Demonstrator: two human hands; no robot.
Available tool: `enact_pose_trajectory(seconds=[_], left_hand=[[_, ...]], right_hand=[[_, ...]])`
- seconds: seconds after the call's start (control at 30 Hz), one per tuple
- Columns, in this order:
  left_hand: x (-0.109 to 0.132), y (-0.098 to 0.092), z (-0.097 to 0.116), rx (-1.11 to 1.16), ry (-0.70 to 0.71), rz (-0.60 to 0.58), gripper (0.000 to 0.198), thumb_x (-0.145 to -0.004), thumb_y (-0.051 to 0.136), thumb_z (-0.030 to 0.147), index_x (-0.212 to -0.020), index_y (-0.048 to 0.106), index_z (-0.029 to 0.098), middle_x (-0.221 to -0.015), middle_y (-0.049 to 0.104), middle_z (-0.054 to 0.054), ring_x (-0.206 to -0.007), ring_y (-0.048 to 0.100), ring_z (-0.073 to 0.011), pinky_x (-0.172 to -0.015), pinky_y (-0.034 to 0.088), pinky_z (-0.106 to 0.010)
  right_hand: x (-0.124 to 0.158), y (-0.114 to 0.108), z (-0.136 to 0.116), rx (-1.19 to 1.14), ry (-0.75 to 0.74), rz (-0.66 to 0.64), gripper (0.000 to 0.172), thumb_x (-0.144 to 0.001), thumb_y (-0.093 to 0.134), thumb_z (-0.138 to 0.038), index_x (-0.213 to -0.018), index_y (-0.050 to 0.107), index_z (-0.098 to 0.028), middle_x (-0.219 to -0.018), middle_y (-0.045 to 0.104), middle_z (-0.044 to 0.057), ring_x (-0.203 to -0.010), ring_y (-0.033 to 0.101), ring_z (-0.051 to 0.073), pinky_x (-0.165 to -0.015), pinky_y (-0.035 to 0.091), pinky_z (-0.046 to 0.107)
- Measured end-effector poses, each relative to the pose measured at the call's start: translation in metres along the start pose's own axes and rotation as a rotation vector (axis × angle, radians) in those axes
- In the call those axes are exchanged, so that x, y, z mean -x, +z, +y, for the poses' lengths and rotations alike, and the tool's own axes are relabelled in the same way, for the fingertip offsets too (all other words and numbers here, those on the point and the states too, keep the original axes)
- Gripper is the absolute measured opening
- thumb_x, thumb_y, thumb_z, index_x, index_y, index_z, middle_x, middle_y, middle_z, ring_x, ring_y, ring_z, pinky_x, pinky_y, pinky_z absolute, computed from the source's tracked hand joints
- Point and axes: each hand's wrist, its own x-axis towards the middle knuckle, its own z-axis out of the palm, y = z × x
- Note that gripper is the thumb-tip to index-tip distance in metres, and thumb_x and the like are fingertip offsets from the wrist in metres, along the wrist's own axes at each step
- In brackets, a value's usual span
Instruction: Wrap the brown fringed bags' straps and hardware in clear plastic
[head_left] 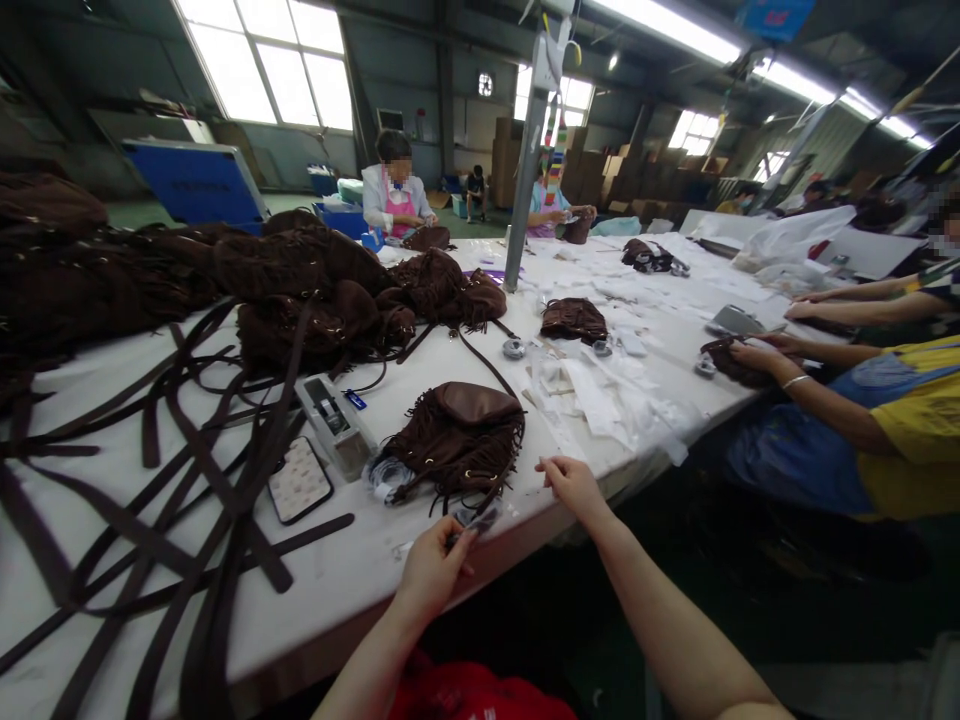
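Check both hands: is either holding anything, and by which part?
The left hand pinches a small glossy piece by its near end; what it is cannot be told. The right hand holds nothing, fingertips on the table beside the fringed bag.

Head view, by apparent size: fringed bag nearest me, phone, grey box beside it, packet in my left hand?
1. The fringed bag, clearly largest.
2. The grey box and the phone look about alike, so I won't rank them.
3. The small packet pinched in the left hand, smallest.
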Motion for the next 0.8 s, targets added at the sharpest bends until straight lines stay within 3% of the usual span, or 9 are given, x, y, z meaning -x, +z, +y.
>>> enact_pose_trajectory(seconds=[0.13, 0.23, 0.4, 0.63, 0.8], left_hand=[[-0.002, -0.002, -0.002, 0.008, 0.016, -0.007, 0.033, -0.081, 0.051, 0.052, -0.069, 0.048, 0.021, -0.045, 0.058, 0.003, -0.049, 0.058, -0.0158, -0.055, 0.039, -0.023], [-0.003, -0.001, -0.004, 0.128, -0.027, 0.004, 0.036, -0.077, 0.053, 0.056, -0.072, 0.048, 0.02, -0.052, 0.061, 0.002, -0.049, 0.059, -0.0152, -0.051, 0.041, -0.023], [-0.006, 0.001, -0.009, 0.319, -0.12, 0.016, 0.044, -0.067, 0.061, 0.06, -0.08, 0.052, 0.019, -0.065, 0.064, 0.001, -0.046, 0.058, -0.0129, -0.047, 0.041, -0.022], [-0.006, 0.0, -0.012, 0.251, -0.059, 0.021, 0.045, -0.071, 0.056, 0.064, -0.073, 0.051, 0.019, -0.056, 0.059, 0.003, -0.044, 0.053, -0.012, -0.049, 0.04, -0.023], [-0.007, 0.001, -0.014, 0.199, -0.06, 0.013, 0.044, -0.074, 0.05, 0.064, -0.07, 0.046, 0.021, -0.046, 0.053, 0.005, -0.04, 0.051, -0.0128, -0.047, 0.037, -0.023]], right_hand=[[-0.032, -0.028, 0.014, 0.353, -0.031, 0.163, 0.03, -0.085, 0.05, -0.041, -0.086, 0.07, -0.019, -0.079, 0.071, 0.004, -0.072, 0.064, 0.017, -0.066, 0.044, 0.025], [-0.057, -0.042, 0.022, 0.554, 0.025, 0.207, 0.026, -0.087, 0.048, -0.034, -0.092, 0.069, -0.02, -0.09, 0.072, 0.005, -0.082, 0.065, 0.017, -0.071, 0.043, 0.025], [-0.1, -0.051, 0.027, 0.65, 0.062, 0.177, 0.024, -0.087, 0.049, -0.031, -0.094, 0.07, -0.02, -0.094, 0.072, 0.006, -0.089, 0.064, 0.019, -0.074, 0.043, 0.026], [-0.167, -0.06, 0.015, 0.782, 0.058, 0.078, 0.033, -0.089, 0.043, -0.02, -0.116, 0.063, -0.019, -0.12, 0.063, 0.011, -0.101, 0.062, 0.022, -0.082, 0.043, 0.029], [-0.185, -0.047, -0.001, 0.847, -0.004, 0.004, 0.034, -0.088, 0.046, -0.023, -0.119, 0.061, -0.018, -0.122, 0.06, 0.013, -0.108, 0.058, 0.024, -0.088, 0.042, 0.033]])
